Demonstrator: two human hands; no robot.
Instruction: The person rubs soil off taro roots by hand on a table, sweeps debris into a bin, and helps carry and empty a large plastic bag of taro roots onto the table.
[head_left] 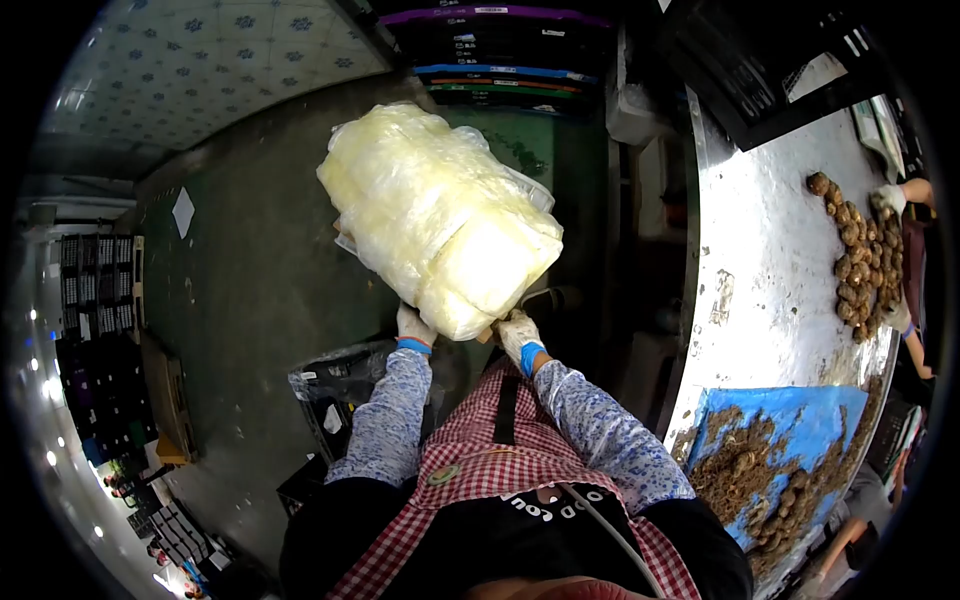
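A big pale-yellow bundle in clear plastic wrap [430, 200] fills the middle of the view, tilted away from me. White edges of something beneath it show at both sides. My left hand [413, 325], in a whitish glove, is closed at the bundle's near left corner, its fingertips hidden underneath. At the near right end my right hand [519, 337], in a stained white glove with a blue cuff, is closed on the lower edge. A small brown piece [487, 334] shows beside the right fingers; what it belongs to is unclear.
Stacked black crates [500, 50] stand ahead. On the right, a metal table [750, 250] bears brown tubers [860, 250] and a soiled blue sheet [840, 405]; another person's gloved hands [888, 198] touch the tubers. A plastic-covered crate [340, 385] stands by my left arm.
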